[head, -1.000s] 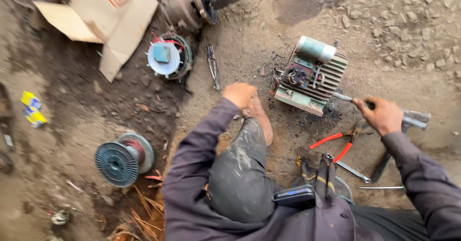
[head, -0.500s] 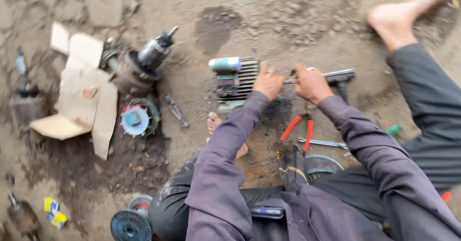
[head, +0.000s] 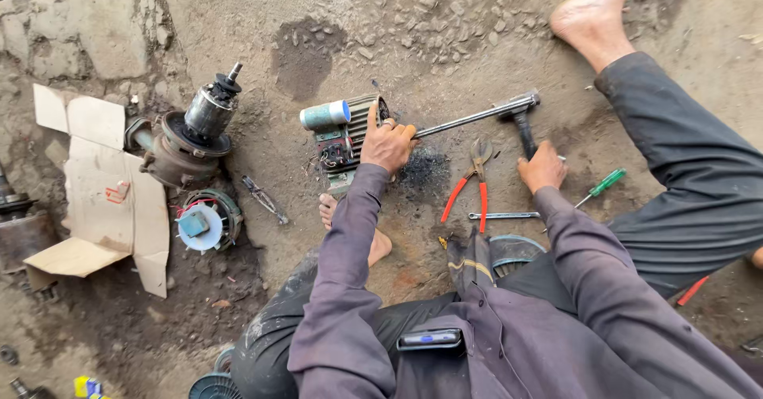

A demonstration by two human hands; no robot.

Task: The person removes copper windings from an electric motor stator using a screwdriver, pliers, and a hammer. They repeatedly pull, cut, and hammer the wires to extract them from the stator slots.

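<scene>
**Finned motor unit held down on dirt ground, hammer handle gripped alongside**

The person sits on bare, stony ground with a small finned motor unit [head: 343, 138] lying in front of the knees. The left hand [head: 387, 143] is clamped over the right end of that unit, fingers curled on its ribbed casing. A long steel bar [head: 461, 121] runs out from under this hand, away from the unit and to its right, and ends at the head of a hammer [head: 520, 117]. The right hand [head: 543, 168] is closed around the hammer's dark handle, well to the right of the unit.

Between the two hands, just right of the unit, lie red-handled pliers [head: 469, 184] on a patch of black soot, with a flat spanner [head: 502, 215] a little nearer the person. A green-handled screwdriver [head: 602, 186] lies beyond the right hand.

Left of the unit stands a rotor with its housing [head: 187, 137], tilted, its shaft pointing up and away. Below it, also left of the unit, sits a round stator with a pale blue centre [head: 203, 222]. Further left, a torn sheet of cardboard [head: 99, 200] is spread on the ground. The person's bare foot [head: 350, 224] rests just below the unit, and another bare foot [head: 592, 17] lies far to the upper right of it.
</scene>
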